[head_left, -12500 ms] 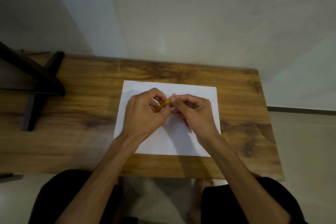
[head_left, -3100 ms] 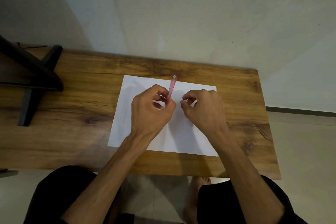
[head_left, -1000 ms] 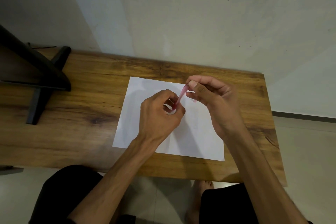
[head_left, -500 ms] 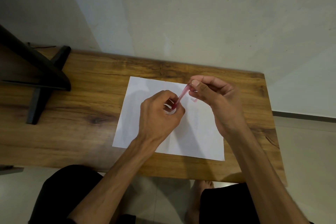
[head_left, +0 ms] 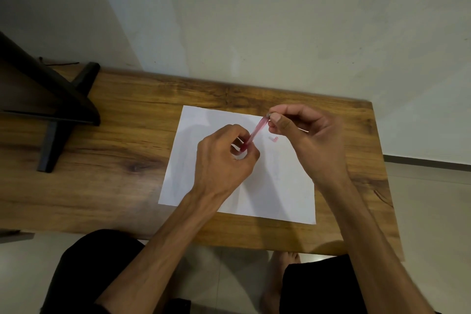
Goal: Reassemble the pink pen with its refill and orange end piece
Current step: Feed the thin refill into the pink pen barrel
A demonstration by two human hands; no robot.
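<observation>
Nearest the person, the left hand (head_left: 224,158) pinches the lower end of the pink pen (head_left: 256,131), steadying it tilted above the white paper (head_left: 204,160) on the worktop (head_left: 114,160). Farther out, the right hand (head_left: 303,135) grips its upper end, apparently seating a part there, while a small pink piece (head_left: 274,138) lies on the paper between them.

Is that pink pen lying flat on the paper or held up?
Held up, tilted. The left hand grips the lower end of the pink pen while the right hand pinches its upper tip, above the white paper.
</observation>
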